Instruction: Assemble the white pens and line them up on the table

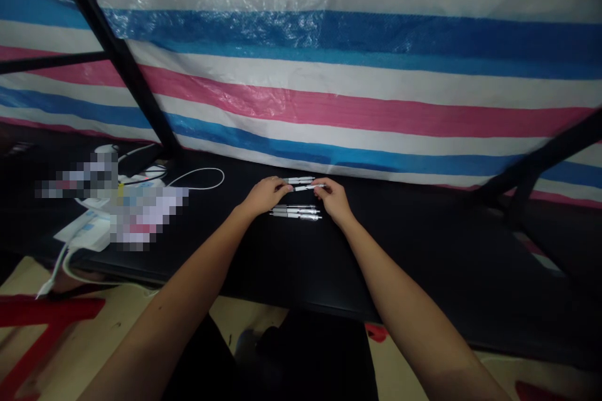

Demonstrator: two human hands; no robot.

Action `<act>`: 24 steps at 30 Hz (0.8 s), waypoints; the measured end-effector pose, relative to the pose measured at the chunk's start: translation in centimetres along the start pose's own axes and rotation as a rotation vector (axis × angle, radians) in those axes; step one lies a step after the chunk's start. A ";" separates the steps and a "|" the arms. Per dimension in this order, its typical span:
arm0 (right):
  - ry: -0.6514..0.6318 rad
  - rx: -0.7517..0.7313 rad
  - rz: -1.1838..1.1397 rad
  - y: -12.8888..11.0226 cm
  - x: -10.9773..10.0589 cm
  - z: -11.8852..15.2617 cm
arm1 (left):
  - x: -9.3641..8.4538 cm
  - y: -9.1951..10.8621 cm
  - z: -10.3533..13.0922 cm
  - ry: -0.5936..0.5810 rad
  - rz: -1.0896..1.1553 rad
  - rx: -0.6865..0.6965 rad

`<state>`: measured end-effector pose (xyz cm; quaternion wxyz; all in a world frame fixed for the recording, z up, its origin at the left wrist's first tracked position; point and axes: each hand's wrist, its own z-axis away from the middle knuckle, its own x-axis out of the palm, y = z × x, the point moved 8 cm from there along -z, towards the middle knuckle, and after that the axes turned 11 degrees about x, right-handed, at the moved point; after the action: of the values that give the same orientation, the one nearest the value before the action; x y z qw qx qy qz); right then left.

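Observation:
Between my two hands a white and dark pen (pixel 305 188) lies roughly level over the black surface. Its left end is pinched by my left hand (pixel 269 195), thumb toward the pen. The fingers of my right hand (pixel 332 198) close on its right end. Just beyond it, another pen (pixel 301 180) rests on the surface, partly hidden by the fingers. Nearer to me, below my hands, more white and grey pens (pixel 296 216) lie side by side, pointing left to right.
A black bench top (pixel 423 250) runs across the view. White power strips and cables (pixel 96 229) lie at the left with blurred items. Behind stands a striped plastic sheet (pixel 357 113), with dark metal bars (pixel 136 84) at both sides.

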<state>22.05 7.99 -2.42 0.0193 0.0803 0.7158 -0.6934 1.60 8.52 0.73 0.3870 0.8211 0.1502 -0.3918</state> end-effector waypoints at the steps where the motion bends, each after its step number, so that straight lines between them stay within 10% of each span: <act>1: -0.001 0.001 0.003 0.0 0.0 0.0 | 0.0 0.0 0.0 0.008 0.022 0.001; 24: 0.018 -0.016 0.092 0.1 -0.1 -0.3 | -0.2 1.2 -0.2 0.083 0.061 0.092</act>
<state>22.21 8.29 -2.44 0.0453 0.1190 0.7170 -0.6853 2.26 7.89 1.53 0.3539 0.8579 0.1228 -0.3518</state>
